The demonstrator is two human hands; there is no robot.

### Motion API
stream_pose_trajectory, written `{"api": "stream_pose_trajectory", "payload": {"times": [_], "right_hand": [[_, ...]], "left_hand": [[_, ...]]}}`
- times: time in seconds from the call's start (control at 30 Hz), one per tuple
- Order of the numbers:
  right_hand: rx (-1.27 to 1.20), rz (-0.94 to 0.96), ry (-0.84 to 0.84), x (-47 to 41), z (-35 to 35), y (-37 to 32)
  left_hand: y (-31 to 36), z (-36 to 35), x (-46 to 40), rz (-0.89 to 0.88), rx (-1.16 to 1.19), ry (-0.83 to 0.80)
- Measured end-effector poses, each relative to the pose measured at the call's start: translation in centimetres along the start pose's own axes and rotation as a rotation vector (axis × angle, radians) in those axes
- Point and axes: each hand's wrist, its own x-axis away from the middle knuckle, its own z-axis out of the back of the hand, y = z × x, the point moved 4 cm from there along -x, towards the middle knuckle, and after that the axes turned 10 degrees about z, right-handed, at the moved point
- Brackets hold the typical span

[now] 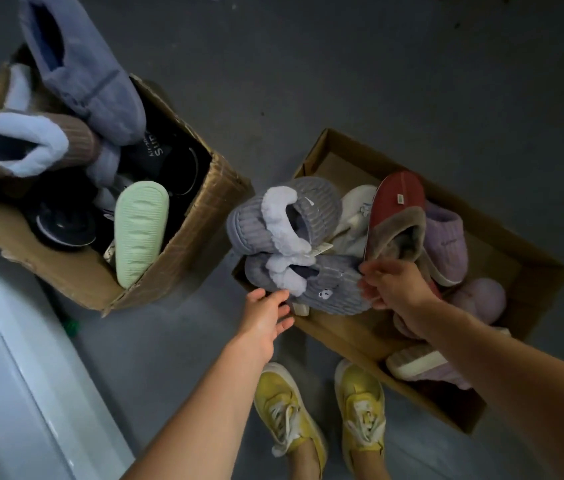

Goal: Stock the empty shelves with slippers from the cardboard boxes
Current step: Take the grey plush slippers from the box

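While both hands close on the grey corduroy slipper pair (pixel 294 251) at the right cardboard box's (pixel 502 244) nine-o'clock corner, left hand (pixel 266 317) should finish its loose grip; right hand (pixel 391 282) already pinches the heel. Lift together.

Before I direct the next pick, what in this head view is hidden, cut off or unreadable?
- Shelves: none identifiable; only a white surface cut by the left edge.
- Left box bottom: buried under slippers.
- Right hand fingertips: hidden behind the grey slipper.
- Black slipper's print: partly covered, unreadable.
- Left hand grip: unclear.
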Motion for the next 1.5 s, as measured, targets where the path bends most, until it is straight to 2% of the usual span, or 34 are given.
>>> {"api": "stream_pose_trajectory", "payload": {"times": [0.2,0.37,0.53,0.67,0.77,0.9,0.97,1.07,1.23,1.37,1.5], "right_hand": [[0.233,0.284,-0.046,-6.5,-3.2,-4.7],[0.537,0.508,-0.104,-8.0,-5.4,-8.4],[1.040,0.726,-0.269,-10.7,-7.9,-10.6],[1.211,0.852,-0.400,-11.9,-9.9,-11.0],[1.184,0.845,-0.369,-12.8,-10.2,-10.8],[1.197,0.906,-0.296,-13.3,-10.1,-12.3],[1.224,0.929,-0.290,-13.2,-9.8,-12.8],[1.283,0.982,-0.256,-12.4,-9.2,-13.4],[1.258,1.108,-0.186,-9.9,-7.3,-14.2],[1.142,1.040,-0.115,-7.3,-7.2,-14.5],[1.076,0.834,-0.173,-5.9,-7.7,-13.7]], "left_hand": [[-0.3,-0.8,-4.4,-0.031,0.110,0.027],[-0.3,-0.1,-6.1,-0.039,0.104,0.032],[-0.6,-0.5,-8.1,-0.077,0.032,0.033],[-1.5,-1.5,-10.4,-0.073,0.048,0.030],[-2.0,-1.9,-11.4,-0.057,0.096,0.056],[-2.0,-0.9,-10.5,-0.208,0.138,0.152],[-2.4,0.2,-9.9,-0.214,0.146,0.169],[-3.1,1.8,-8.5,-0.169,0.127,0.073],[-2.2,6.4,-5.6,-0.165,0.261,-0.023],[-0.1,9.4,-3.8,-0.218,0.343,-0.068],[2.4,10.7,-1.8,-0.285,0.365,-0.062]]}}
